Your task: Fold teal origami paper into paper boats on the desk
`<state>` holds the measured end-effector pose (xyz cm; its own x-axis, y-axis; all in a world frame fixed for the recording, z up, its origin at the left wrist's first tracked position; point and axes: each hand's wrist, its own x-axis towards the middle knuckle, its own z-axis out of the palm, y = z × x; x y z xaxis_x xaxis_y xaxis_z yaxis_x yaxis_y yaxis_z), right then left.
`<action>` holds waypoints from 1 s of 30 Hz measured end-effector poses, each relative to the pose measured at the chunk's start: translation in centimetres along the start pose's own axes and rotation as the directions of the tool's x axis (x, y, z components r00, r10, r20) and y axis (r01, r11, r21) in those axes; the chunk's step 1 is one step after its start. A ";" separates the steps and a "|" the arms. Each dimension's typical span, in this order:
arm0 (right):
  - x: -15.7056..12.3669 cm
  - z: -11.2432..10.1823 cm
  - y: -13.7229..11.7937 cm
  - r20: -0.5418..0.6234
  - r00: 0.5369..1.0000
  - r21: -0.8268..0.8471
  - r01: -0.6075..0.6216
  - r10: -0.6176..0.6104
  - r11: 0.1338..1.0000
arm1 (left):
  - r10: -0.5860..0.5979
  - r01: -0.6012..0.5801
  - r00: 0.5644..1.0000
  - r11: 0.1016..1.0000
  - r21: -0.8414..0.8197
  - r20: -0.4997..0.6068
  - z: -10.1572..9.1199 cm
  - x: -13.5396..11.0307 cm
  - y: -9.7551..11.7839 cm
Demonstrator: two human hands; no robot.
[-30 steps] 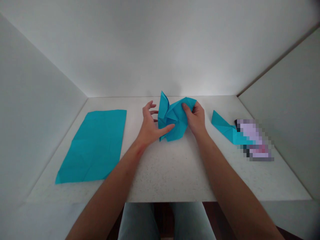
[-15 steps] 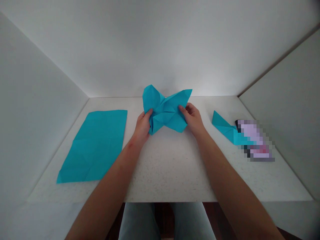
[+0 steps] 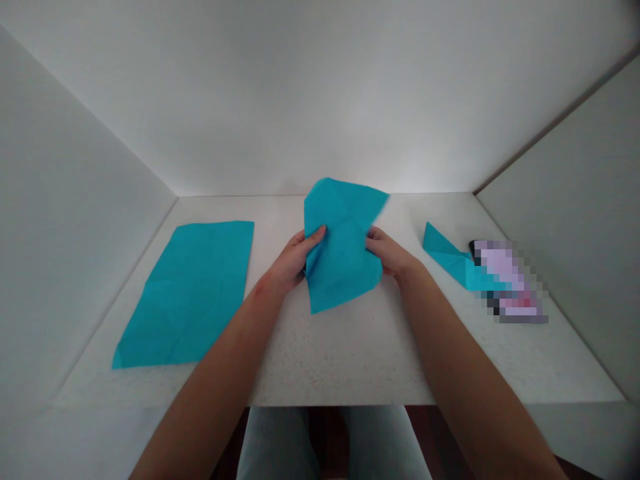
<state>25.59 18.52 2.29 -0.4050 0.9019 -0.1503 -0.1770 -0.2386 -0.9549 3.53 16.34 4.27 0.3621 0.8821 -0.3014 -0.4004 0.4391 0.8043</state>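
A creased sheet of turquoise paper (image 3: pixel 345 240) is held up over the middle of the table, its surface spread fairly wide and bent at the edges. My left hand (image 3: pixel 297 257) grips its left edge, thumb in front and the other fingers behind, mostly hidden. At the right edge, my right hand (image 3: pixel 387 250) is closed on the paper, with some fingers out of sight behind it. Part of the sheet's top right corner is slightly blurred.
Flat on the white table (image 3: pixel 340 360) at left lies another creased turquoise sheet (image 3: pixel 195 287). To the right, a folded turquoise paper piece (image 3: pixel 450 259) partly overlaps a pixelated, phone-like object (image 3: pixel 505 257). White walls (image 3: pixel 320 93) enclose the back and sides.
The paper in my hands has gone from a pinched, four-lobed shape to a wider, flatter one, and hangs lower towards me. Both hands still hold its sides.
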 end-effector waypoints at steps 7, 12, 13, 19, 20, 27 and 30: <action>-0.1 0.9 -0.7 0.080 0.996 0.052 0.029 -0.033 0.998 | 0.070 -0.076 0.997 0.977 -0.198 -0.038 -0.9 0.8 0.9; 0.7 0.0 -0.5 -0.276 0.944 0.081 0.211 -0.182 0.974 | 0.137 -0.153 0.986 0.971 -0.185 -0.098 -0.8 1.1 0.6; 0.8 -0.3 -0.6 -0.340 0.917 0.078 0.249 -0.209 0.965 | 0.150 -0.169 0.982 0.970 -0.173 -0.116 -0.7 1.1 0.5; 1.1 -2.7 -0.7 -0.538 0.774 -0.014 0.389 -0.335 0.921 | 0.195 -0.212 0.961 0.974 -0.073 -0.196 -1.0 1.2 0.8; 1.1 -3.1 -0.6 -0.557 0.753 -0.035 0.400 -0.350 0.916 | 0.205 -0.219 0.956 0.974 -0.049 -0.210 -1.2 1.2 0.9; 0.6 -5.5 -0.5 -0.531 0.692 -0.432 0.275 -0.489 0.859 | 0.304 -0.254 0.921 0.942 0.217 -0.242 -2.4 1.2 1.4; 0.0 -5.3 -0.7 -0.413 0.686 -0.681 0.204 -0.598 0.704 | 0.206 -0.161 0.966 0.951 0.264 -0.153 -2.6 0.9 1.5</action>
<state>30.48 20.60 1.61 0.1985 0.9106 0.3625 0.4032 0.2612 -0.8770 1.08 18.19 3.93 0.1386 0.9692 -0.2036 -0.2166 0.2303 0.9487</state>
